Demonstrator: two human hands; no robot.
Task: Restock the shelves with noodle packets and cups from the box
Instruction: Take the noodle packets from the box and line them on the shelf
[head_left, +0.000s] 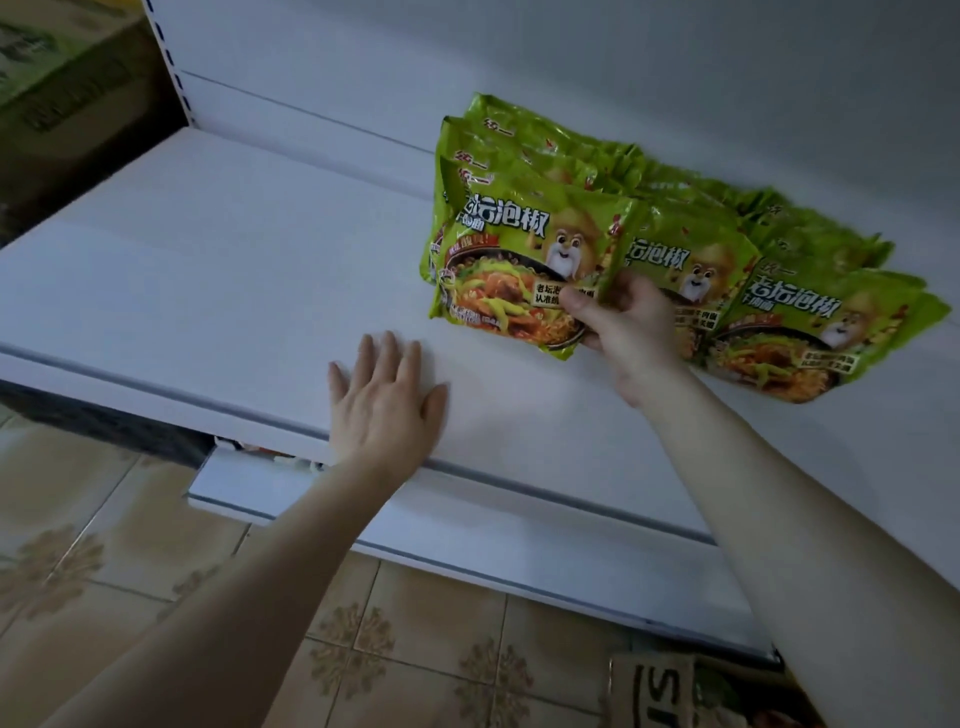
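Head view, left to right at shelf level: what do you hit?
cardboard carton → left hand, flat on the shelf → leftmost noodle packet → right hand, gripping it → rightmost noodle packet

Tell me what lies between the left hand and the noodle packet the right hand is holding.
Only bare white shelf, seen in the head view. The left hand lies flat on it, apart from the noodle packet that the right hand pinches.
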